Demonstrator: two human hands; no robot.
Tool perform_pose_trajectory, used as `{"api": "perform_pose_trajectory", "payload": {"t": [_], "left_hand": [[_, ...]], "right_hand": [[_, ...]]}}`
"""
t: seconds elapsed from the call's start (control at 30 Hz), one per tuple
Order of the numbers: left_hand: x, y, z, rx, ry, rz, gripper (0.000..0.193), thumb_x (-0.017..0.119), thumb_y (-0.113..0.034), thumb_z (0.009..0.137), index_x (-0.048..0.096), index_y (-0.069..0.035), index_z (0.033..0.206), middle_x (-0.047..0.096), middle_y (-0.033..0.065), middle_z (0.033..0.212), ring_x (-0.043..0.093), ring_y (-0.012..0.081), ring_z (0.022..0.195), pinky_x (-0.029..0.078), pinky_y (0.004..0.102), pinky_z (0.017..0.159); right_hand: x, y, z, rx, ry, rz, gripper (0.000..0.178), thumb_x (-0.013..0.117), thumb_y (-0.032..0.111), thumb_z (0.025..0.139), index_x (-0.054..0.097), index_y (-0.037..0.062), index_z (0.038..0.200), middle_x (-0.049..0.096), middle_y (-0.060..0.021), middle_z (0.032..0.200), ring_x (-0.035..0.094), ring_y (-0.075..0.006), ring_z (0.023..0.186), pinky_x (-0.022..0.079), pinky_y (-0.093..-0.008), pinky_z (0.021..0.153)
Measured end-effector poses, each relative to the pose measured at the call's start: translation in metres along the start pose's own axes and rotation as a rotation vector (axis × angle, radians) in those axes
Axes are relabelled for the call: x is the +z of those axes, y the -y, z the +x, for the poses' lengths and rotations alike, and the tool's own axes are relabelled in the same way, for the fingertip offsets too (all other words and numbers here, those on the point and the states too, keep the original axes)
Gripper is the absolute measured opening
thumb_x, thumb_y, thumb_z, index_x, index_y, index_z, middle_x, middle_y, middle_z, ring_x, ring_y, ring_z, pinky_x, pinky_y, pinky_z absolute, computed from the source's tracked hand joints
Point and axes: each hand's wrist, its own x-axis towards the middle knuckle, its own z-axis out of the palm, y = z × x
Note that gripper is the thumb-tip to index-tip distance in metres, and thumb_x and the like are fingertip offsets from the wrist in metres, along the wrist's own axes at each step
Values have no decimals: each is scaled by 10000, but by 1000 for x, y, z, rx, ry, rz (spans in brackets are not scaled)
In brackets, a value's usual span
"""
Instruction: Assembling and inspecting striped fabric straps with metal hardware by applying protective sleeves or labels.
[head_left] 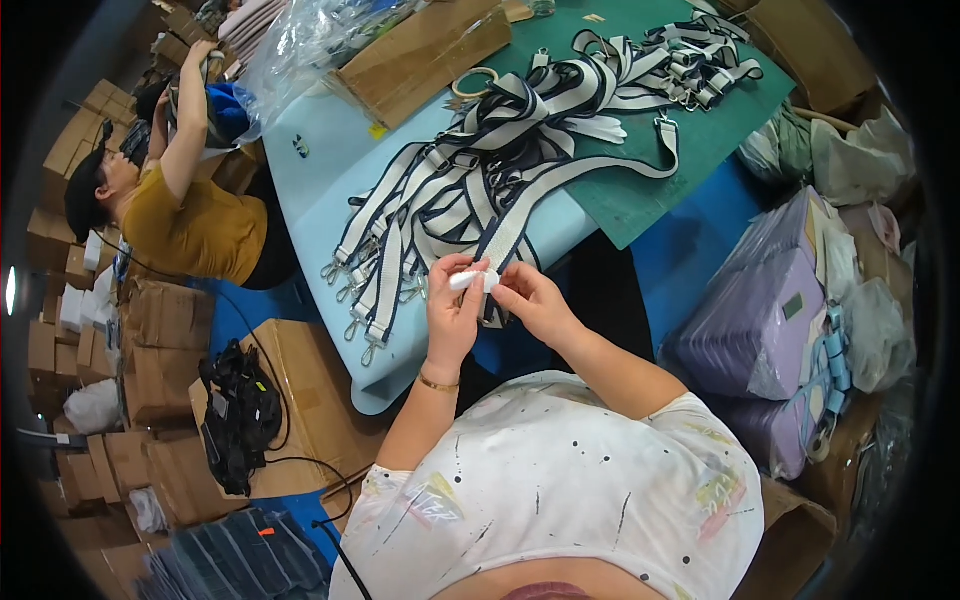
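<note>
A small white, rounded piece (pixel 473 281) is pinched between the fingers of my left hand (pixel 452 303), just off the near edge of the table. Its exact kind cannot be made out. My right hand (pixel 538 306) closes thumb and fingertips on the right end of that same piece. Just beyond both hands lies a tangled heap of white straps with dark blue edges (pixel 510 130), fitted with metal snap hooks and buckles. Several hooks (pixel 352 328) hang at the table's left edge. One strap (pixel 505 235) runs down toward my fingers, which partly hide it.
The table has a light blue cover (pixel 310 190) and a green mat (pixel 625 205). A cardboard box (pixel 425 65) and clear plastic lie at the back. Another person (pixel 190 220) stands at left. Cartons (pixel 165 330) and a black bundle (pixel 240 415) flank me; wrapped purple stacks (pixel 750 290) stand right.
</note>
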Motion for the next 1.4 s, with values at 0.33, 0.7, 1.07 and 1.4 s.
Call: {"api": "perform_pose_trajectory", "payload": {"t": [0.33,0.7,1.07,1.4], "left_hand": [[1,-13,-10,-115,-56,-241,496,604,13,871,428,-10,1334,455,99,1277,532,152,1045,437,260,912],[-5,-23,-12,-298,252,-69,282,682,-78,852,578,-3,1103,636,26,975,576,86,851,459,229,731],[10,-30,2,-98,514,-79,413,653,-33,846,513,-17,1234,575,75,1108,576,158,1007,463,281,897],[-26,-7,25,26,224,194,430,645,-33,843,507,-31,1251,609,80,1039,595,136,904,489,264,815]], "right_hand": [[3,-4,0,18,-3,289,464,672,174,869,458,18,1251,480,62,725,449,-22,639,325,-168,542],[-10,19,-15,-37,77,334,484,608,172,916,401,22,1327,541,-41,1148,521,-107,1031,425,-268,896],[-69,157,-52,-340,-117,-118,297,531,128,949,472,-3,1209,644,-103,1030,627,-160,938,509,-305,821],[-119,424,-178,-838,-76,-394,464,447,257,978,442,-134,1228,549,-111,893,512,-99,641,470,-156,553]]}}
